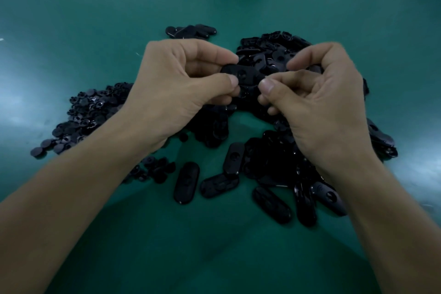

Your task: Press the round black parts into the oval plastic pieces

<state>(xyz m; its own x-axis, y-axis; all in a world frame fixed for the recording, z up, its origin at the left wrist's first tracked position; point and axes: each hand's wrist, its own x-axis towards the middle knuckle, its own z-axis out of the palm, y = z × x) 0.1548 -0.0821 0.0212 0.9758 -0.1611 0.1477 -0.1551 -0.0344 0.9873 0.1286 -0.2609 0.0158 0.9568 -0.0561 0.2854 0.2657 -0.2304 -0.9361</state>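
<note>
Step in hand: pressing. One oval piece [241, 76] is held above the table between the two hands, in front of the far heap. It is pinched at one end by the left hand [181, 83], thumb on top and fingers curled beneath. The other end is pinched the same way by the right hand [319, 95]. A round mark is seen at the middle of the piece. It is judged to be a round part already set in the hole, though whether it is fully seated cannot be told.

Next move, as judged: a firm squeeze by the thumbs over the middle until the part sits flush. The piece would then be laid aside and a fresh pair taken.

Materials: everything is black plastic, hard-looking.
- Ovals: flat, long with rounded ends, smooth and slightly glossy. A heap of ovals [274, 55] lies behind the hands, and loose ovals [186, 182] lie near the wrists.
- Round parts [88, 112]: small discs heaped to the left, some with a slotted face.
- Table [95, 19]: covered in a matt green surface.
</note>
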